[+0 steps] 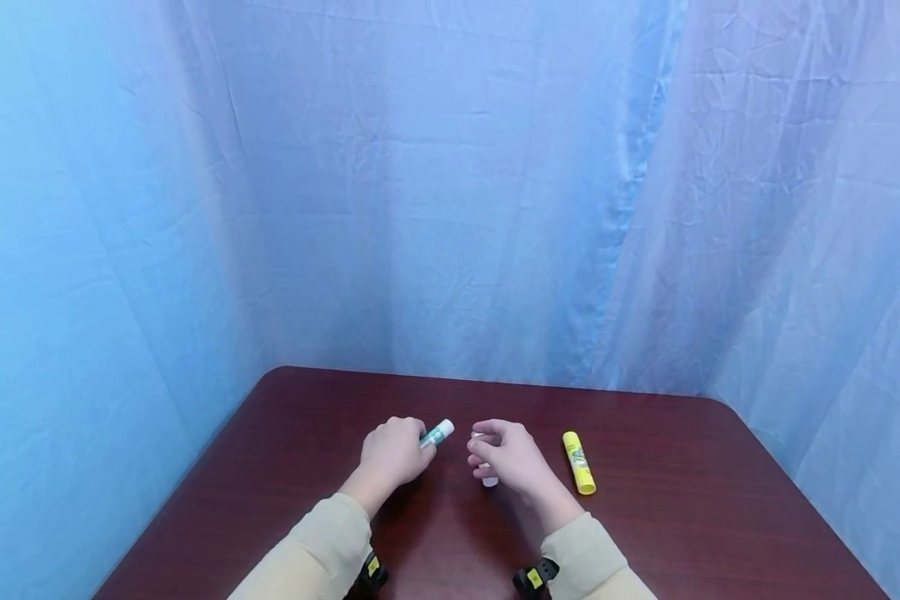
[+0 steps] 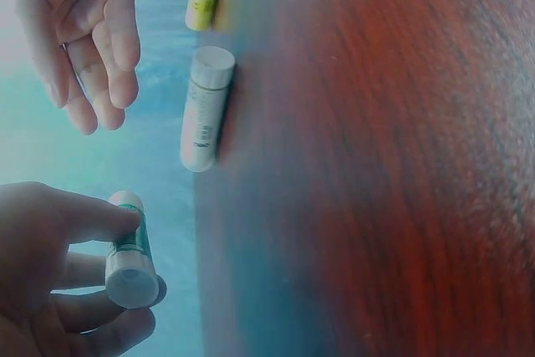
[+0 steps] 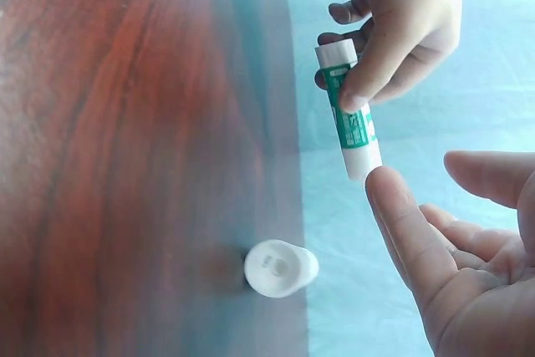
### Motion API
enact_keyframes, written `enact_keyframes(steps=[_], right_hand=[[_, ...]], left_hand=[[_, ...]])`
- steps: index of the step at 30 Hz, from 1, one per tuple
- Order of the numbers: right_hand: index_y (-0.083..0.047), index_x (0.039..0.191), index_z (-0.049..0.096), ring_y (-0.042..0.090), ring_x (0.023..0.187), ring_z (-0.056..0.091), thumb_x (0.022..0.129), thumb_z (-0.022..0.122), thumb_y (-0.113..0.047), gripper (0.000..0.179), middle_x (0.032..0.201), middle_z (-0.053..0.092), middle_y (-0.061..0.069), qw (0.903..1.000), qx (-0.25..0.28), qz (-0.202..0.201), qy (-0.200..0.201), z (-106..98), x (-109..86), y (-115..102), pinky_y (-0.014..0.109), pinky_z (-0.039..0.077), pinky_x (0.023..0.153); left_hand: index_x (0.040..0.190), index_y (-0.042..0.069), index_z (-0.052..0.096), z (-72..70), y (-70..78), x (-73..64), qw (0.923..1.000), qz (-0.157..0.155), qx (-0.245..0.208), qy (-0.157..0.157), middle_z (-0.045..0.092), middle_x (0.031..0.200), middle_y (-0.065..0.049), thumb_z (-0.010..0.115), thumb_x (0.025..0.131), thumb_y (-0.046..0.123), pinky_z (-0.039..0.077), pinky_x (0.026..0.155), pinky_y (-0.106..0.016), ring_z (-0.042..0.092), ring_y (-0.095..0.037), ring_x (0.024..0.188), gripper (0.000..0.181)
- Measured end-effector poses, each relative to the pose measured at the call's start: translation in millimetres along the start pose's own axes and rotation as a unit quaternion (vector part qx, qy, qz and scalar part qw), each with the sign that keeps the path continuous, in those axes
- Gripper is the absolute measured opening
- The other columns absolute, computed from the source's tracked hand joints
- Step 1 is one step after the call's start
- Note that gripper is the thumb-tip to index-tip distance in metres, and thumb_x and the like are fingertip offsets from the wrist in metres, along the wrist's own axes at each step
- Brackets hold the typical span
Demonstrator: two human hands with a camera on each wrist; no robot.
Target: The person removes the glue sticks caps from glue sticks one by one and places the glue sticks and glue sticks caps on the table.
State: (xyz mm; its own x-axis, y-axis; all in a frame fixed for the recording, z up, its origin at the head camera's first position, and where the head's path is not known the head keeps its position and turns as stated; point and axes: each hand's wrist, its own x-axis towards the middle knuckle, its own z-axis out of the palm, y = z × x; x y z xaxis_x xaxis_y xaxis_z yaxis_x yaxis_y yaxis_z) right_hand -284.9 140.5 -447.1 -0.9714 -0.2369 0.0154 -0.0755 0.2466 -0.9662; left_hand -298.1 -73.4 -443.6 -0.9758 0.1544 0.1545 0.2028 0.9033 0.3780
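My left hand [image 1: 396, 452] pinches a green-and-white glue stick [image 1: 437, 433] between thumb and fingers, its white end pointing toward the other hand. In the right wrist view its green label [image 3: 351, 127] shows below the thumb. My right hand [image 1: 516, 457] holds nothing; its fingers are loosely bent and spread from the thumb. On the table below that hand lies a white glue stick [image 2: 205, 110], partly hidden by the fingers in the head view. In the right wrist view, the right fingertips [image 3: 389, 190] appear close to the lower end of the green-and-white stick.
A yellow glue stick [image 1: 579, 463] lies on the table to the right of my right hand. The dark red-brown wooden table [image 1: 690, 500] has rounded far corners. Light blue curtains [image 1: 457, 208] hang behind it and along both sides.
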Motion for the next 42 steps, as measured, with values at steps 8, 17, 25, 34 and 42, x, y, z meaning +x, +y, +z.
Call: enact_keyframes(steps=[8,17,25,34,42], right_hand=[[0.004,0.137,0.056,0.035,0.096,0.071,0.097,0.071,-0.023,0.051,0.116,0.068,0.017,0.9998,0.000,-0.010,0.017,-10.3,-3.9,-9.8,0.047,0.059,0.079],[0.003,0.135,0.059,0.037,0.097,0.071,0.097,0.071,-0.019,0.046,0.115,0.069,0.017,0.9993,0.004,-0.013,0.035,-18.9,-10.4,-15.5,0.045,0.060,0.076],[0.007,0.134,0.057,0.030,0.089,0.072,0.097,0.070,-0.014,0.044,0.116,0.068,0.022,0.9989,0.002,-0.032,0.035,-27.3,-18.8,-17.3,0.049,0.059,0.076],[0.003,0.133,0.060,0.030,0.093,0.071,0.096,0.072,-0.016,0.043,0.111,0.071,0.014,0.9966,-0.058,-0.046,0.038,-36.8,-27.8,-22.8,0.043,0.060,0.073],[-0.004,0.129,0.065,0.015,0.078,0.071,0.095,0.074,-0.024,0.040,0.107,0.072,0.004,0.9831,-0.159,-0.079,0.044,-43.1,-34.4,-25.5,0.033,0.058,0.068]], left_hand=[[0.089,0.016,0.069,-11.2,3.3,-4.9,0.9983,0.037,0.023,0.040,0.054,0.065,0.007,0.077,0.089,0.031,0.044,0.053,-0.034,0.050,-0.013,0.055,0.016],[0.098,0.016,0.072,-19.2,6.1,-11.8,0.9945,0.079,0.033,0.061,0.060,0.072,0.008,0.076,0.090,0.033,0.045,0.055,-0.032,0.050,-0.011,0.058,0.020],[0.099,0.019,0.075,-23.1,7.1,-19.8,0.9869,0.131,0.047,0.082,0.064,0.077,0.010,0.077,0.089,0.033,0.044,0.065,-0.034,0.050,-0.012,0.069,0.017],[0.099,0.020,0.073,-25.4,10.0,-29.7,0.9769,0.178,0.063,0.100,0.061,0.077,0.014,0.076,0.089,0.033,0.036,0.062,-0.030,0.046,-0.010,0.068,0.016],[0.101,0.020,0.066,-25.5,14.1,-33.3,0.9700,0.209,0.084,0.093,0.056,0.077,0.014,0.073,0.093,0.035,0.038,0.066,-0.032,0.043,-0.010,0.069,0.018]])
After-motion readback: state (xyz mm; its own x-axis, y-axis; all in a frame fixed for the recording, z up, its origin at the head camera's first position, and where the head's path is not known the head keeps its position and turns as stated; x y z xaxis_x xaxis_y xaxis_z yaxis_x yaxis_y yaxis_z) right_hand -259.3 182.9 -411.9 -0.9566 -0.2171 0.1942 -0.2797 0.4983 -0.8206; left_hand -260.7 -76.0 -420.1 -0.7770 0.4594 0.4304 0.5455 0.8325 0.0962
